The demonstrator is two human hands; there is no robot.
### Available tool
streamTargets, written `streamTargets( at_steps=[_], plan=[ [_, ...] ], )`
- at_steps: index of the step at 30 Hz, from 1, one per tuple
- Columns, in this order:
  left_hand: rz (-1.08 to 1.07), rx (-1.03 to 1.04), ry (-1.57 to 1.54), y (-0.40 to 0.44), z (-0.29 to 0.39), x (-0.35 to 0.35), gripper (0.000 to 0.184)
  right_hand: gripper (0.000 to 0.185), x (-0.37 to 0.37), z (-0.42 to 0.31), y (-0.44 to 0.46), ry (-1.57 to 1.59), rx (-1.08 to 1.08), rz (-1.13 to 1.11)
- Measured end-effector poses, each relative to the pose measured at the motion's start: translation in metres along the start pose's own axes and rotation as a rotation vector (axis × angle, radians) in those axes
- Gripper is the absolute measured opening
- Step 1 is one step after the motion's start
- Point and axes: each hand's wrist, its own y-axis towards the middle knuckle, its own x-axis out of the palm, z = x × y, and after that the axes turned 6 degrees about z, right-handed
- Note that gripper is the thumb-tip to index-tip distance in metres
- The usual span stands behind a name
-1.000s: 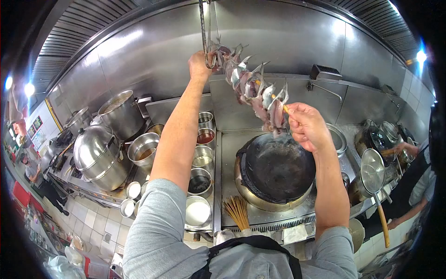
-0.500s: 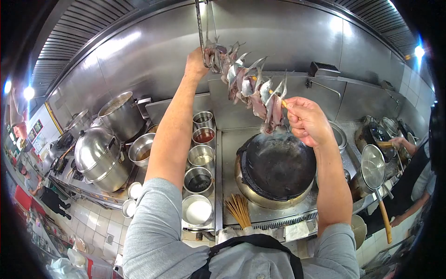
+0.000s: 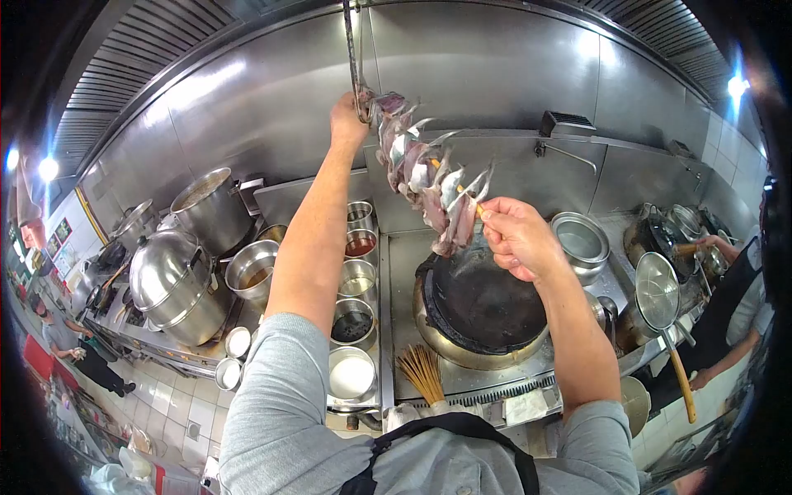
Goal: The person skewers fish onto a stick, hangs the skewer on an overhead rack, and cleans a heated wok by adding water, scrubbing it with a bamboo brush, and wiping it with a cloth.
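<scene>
A row of raw, silvery-pink fish pieces (image 3: 418, 169) is threaded on a stick and hangs slantwise above the stove. My right hand (image 3: 518, 239) pinches the lower right end of the stick (image 3: 472, 202). At the upper left end, my left hand (image 3: 348, 120) is closed beside a hanging metal hook (image 3: 353, 66); what its fingers grip is hidden. Below the fish, a dark empty wok (image 3: 487, 301) sits on the burner.
Metal containers of liquids (image 3: 353, 323) stand left of the wok, beside a bamboo brush (image 3: 422, 373). Large pots (image 3: 169, 289) are farther left. A strainer (image 3: 657, 290) and a co-worker's arm (image 3: 730, 359) are at right; another person (image 3: 78, 346) stands far left.
The fish and my right hand have shifted left and slightly down. More of the metal pot right of the wok shows. The view has shifted a little.
</scene>
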Motion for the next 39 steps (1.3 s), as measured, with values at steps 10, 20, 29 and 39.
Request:
streamTargets(
  at_steps=[10, 20, 29, 39],
  plan=[
    [-0.045, 0.134, -0.031, 0.013, -0.021, -0.007, 0.032, 0.010, -0.012, -0.023, 0.002, 0.148, -0.088, -0.037],
    [-0.049, -0.201, -0.371, 0.009, -0.015, -0.002, 0.025, 0.011, -0.009, -0.035, 0.004, 0.119, -0.057, -0.045],
    [-0.119, -0.204, -0.313, -0.004, 0.021, -0.015, 0.025, 0.004, -0.004, -0.052, 0.014, 0.109, -0.017, -0.083],
    [-0.190, -0.335, -0.635, 0.007, -0.021, -0.001, 0.030, 0.007, 0.006, -0.050, 0.016, 0.027, 0.026, -0.069]
  ],
)
